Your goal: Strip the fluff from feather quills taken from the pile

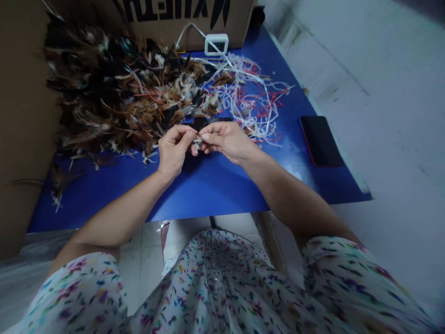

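Observation:
Both of my hands meet over the middle of a blue table (208,185). My left hand (173,149) is closed in a pinch, and my right hand (227,140) is closed in a pinch facing it. Between the fingertips sits a small pale tuft (197,143), which looks like the base of a feather. Just behind my hands lies a big heap of brown, black and white feathers (121,93). A tangle of white and red strings (250,97) spreads to the right of the heap.
A dark phone (320,140) lies flat near the table's right edge. A cardboard box (187,18) stands at the back, with a small white device (216,44) and its cable in front. A brown wall (21,116) borders the left. Loose feathers (57,185) lie front left.

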